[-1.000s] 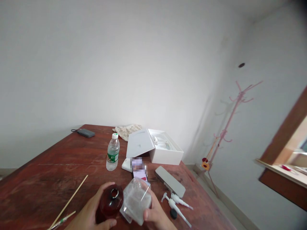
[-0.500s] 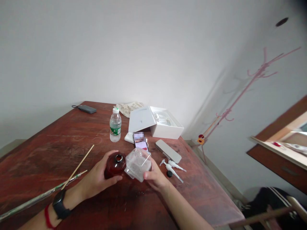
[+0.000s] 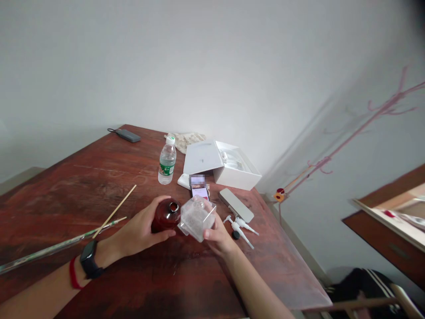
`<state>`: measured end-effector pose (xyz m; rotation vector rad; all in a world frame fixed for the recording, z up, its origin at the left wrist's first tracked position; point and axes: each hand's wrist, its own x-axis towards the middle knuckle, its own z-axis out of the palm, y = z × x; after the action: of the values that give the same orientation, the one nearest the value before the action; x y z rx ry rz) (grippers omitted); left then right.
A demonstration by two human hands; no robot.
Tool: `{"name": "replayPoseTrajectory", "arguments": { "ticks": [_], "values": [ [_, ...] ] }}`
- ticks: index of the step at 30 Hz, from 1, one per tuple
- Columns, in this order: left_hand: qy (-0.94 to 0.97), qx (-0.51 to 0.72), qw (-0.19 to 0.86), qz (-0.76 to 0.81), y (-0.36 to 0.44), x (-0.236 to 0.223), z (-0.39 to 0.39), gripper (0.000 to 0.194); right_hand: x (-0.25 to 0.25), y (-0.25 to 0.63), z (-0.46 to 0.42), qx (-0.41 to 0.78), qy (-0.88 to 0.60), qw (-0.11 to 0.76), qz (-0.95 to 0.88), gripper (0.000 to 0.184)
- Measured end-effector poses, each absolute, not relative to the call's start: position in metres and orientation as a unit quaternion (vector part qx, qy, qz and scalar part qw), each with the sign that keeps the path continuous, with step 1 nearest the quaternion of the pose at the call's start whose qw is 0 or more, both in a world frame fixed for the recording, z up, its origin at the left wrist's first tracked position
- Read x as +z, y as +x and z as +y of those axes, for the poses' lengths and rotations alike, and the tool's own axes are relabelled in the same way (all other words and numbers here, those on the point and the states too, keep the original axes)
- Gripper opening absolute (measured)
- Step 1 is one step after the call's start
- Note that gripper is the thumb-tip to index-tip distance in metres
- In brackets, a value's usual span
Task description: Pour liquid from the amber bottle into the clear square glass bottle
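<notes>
My left hand (image 3: 144, 231) is wrapped round a dark amber bottle (image 3: 163, 218) with an open, capless neck. Close beside it on the right, my right hand (image 3: 219, 235) grips a clear, angular bottle (image 3: 196, 220), its thumb pressed against the near side. Both bottles stand side by side low over the table, near each other; whether they touch is hard to tell. To the right of my right hand lie two white pump heads (image 3: 239, 230) and a small black cap (image 3: 235, 235).
Behind the hands are a phone (image 3: 199, 190), a water bottle (image 3: 167, 161), an open white box (image 3: 237, 175) and a grey case (image 3: 236, 205). Left lie a wooden stick (image 3: 116, 210) and a long wrapped stick (image 3: 63, 246). A dark power bank (image 3: 129, 135) sits near the far edge.
The camera view has tilted and shifted slightly, so the scene sits differently in the picture. Both hands keep the same hold on the two bottles.
</notes>
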<state>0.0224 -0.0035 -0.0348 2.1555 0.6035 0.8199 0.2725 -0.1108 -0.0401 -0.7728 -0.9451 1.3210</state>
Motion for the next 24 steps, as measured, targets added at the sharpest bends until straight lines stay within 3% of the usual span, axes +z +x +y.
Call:
{"name": "replayPoseTrajectory", "arguments": {
  "ticks": [9, 24],
  "values": [
    [0.842, 0.315, 0.368, 0.239, 0.022, -0.023, -0.009, 0.083, -0.037, 0.27, -0.112, 0.574, -0.354, 0.623, -0.397, 0.109],
    [0.844, 0.323, 0.356, 0.237, 0.023, -0.024, -0.008, 0.082, -0.037, 0.268, -0.115, 0.567, -0.373, 0.617, -0.398, 0.103]
  ]
}}
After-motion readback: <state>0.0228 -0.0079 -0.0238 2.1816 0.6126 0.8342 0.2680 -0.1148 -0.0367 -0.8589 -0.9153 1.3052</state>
